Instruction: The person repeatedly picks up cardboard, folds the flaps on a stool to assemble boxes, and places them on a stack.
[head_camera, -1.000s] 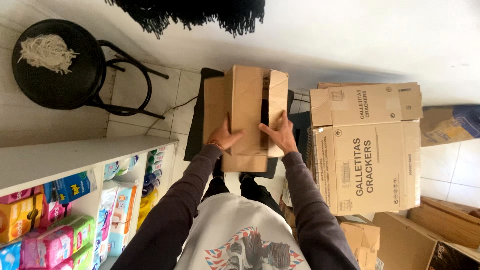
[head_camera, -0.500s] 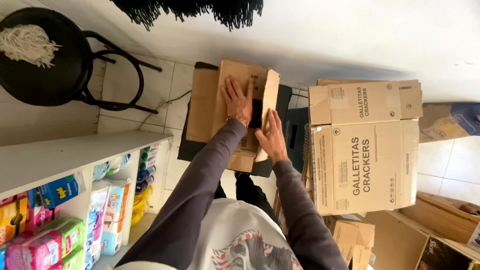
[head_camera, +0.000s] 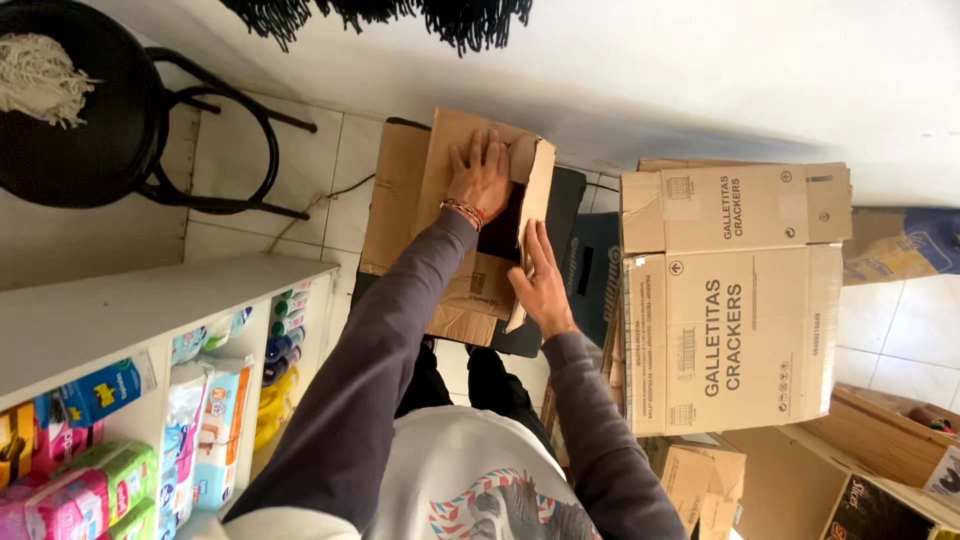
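- A brown cardboard box (head_camera: 440, 230) is set on a dark crate (head_camera: 560, 215) on the tiled floor (head_camera: 300, 160), straight ahead of the person, so both arms reach it
- The left hand (head_camera: 480, 180) is laid flat on the top flap, fingers spread, apparently to keep it pressed down; nothing is pinched
- The right hand (head_camera: 543, 285) is pressed against the raised side flap (head_camera: 535, 200), fingers extended, seemingly to steady it; no closed grip is seen
- A larger printed carton (head_camera: 735, 300) is stood just beside it, and a stocked shelf (head_camera: 170, 300) is seen on the left
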